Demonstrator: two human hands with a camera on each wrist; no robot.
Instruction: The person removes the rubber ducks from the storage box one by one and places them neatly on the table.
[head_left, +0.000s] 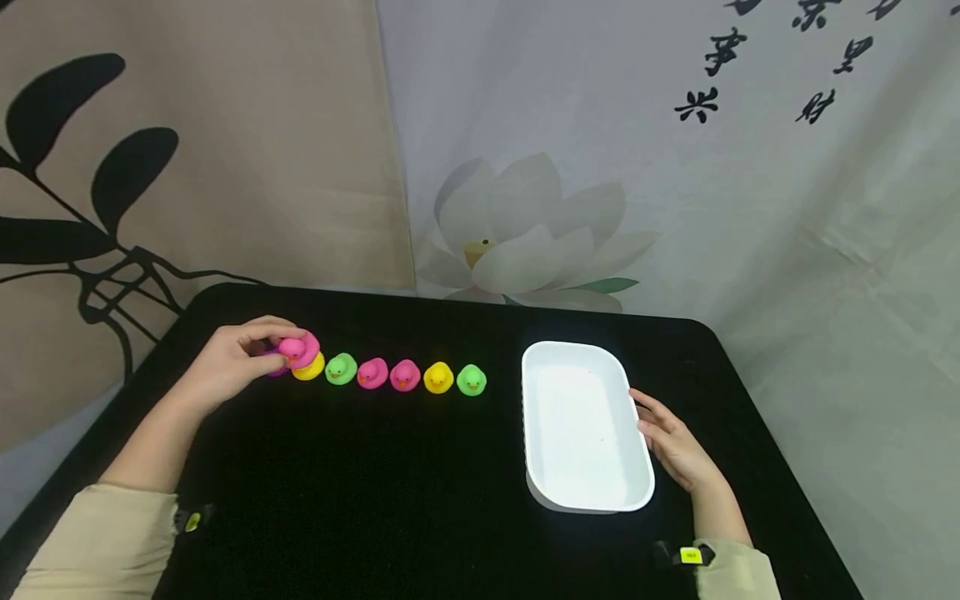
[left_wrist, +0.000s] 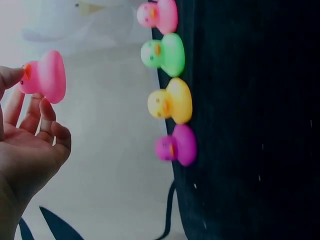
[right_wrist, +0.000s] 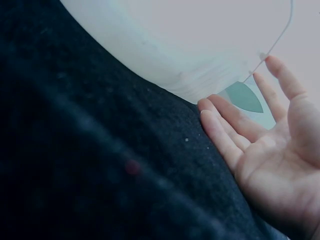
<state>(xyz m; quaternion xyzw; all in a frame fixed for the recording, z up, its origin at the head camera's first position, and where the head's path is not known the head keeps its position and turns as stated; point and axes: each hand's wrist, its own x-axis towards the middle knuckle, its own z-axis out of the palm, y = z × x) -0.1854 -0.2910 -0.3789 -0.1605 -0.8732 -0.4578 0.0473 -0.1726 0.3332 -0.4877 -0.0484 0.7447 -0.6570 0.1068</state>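
My left hand (head_left: 232,360) pinches a pink rubber duck (head_left: 302,349) between thumb and fingers, and the left wrist view shows that duck raised off the table. Behind and below it in the head view, a yellow duck (head_left: 309,368) is partly covered. A purple duck (left_wrist: 184,145) at the row's left end is mostly hidden in the head view. To the right along the row come a green duck (head_left: 341,369) and several more. With loosely bent fingertips, my right hand (head_left: 678,447) touches the right side of a white plastic tub (head_left: 588,425).
Further along the row sit two pink ducks, one of them (head_left: 405,375) beside a yellow duck (head_left: 438,377), then a green duck (head_left: 472,380). Everything stands on a black table (head_left: 360,500). A printed curtain (head_left: 300,167) hangs behind its far edge.
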